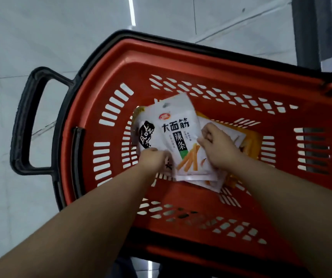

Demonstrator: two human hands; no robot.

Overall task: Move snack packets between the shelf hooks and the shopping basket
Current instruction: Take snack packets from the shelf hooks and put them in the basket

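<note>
Red shopping basket (181,57) with slotted walls and a black rim stands on the pale tiled floor (30,37). A black handle (26,121) juts from its left end. A dark shelf base (321,31) shows at top right.

Contents: a loose pile of snack packets on the basket bottom. Topmost is a white packet (179,135), lying flat and angled, its hang-hole end toward the far wall. Under its left edge lies a second white packet with a black patch (146,135). Under its right side, more white packets (229,133) are fanned out, and an orange packet (251,143) lies beneath those. How many packets in total cannot be told.

Hands: both forearms reach down into the basket from the near side. The left hand (154,160) is at the lower left corner of the pile, fingers curled down onto the packet edges; whether it pinches one or only rests there I cannot tell. The right hand (219,145) has its fingers curled and pinches the right edge of the white packet at mid-height.

Writing: the top packet reads 大面筋 in large black characters, with 辣条 in white on a dark vertical band below, a small red logo above, and pictured orange sticks at the bottom. Smaller print is illegible.
</note>
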